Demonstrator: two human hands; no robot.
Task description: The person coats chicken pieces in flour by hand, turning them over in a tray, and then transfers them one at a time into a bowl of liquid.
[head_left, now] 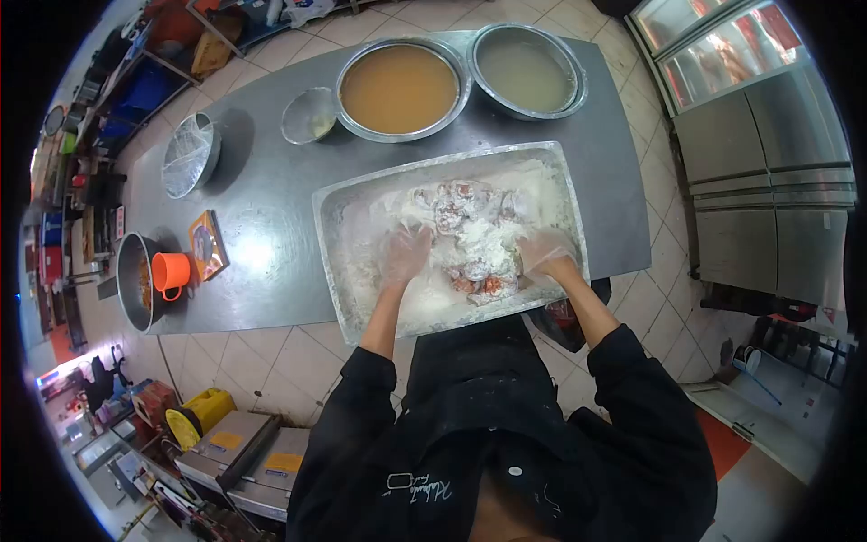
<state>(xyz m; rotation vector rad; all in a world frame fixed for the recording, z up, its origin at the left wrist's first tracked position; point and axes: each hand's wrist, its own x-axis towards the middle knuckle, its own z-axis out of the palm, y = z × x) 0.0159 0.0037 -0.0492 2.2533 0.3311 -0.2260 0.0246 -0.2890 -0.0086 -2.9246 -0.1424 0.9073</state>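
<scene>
A large metal tray (336,271) holds white flour (424,303) and several flour-coated pieces that look like raw meat (462,200). More reddish pieces (492,287) lie nearer the tray's front edge. My left hand (404,251), in a clear plastic glove, rests in the flour left of the pieces, its fingers stretched away from me. On the other side, my right hand (546,251), also gloved, points inward at the heaped flour with fingers extended; flour partly hides the fingertips. Neither hand visibly grips a piece.
Behind the tray stand a bowl of orange-brown liquid (399,90), a bowl of cloudy liquid (526,74) and a small bowl (310,116). Leftward are a plastic-covered bowl (191,158), an orange mug (170,273) in a metal bowl (132,294), and a flat packet (209,244). Steel fridges (768,172) stand right.
</scene>
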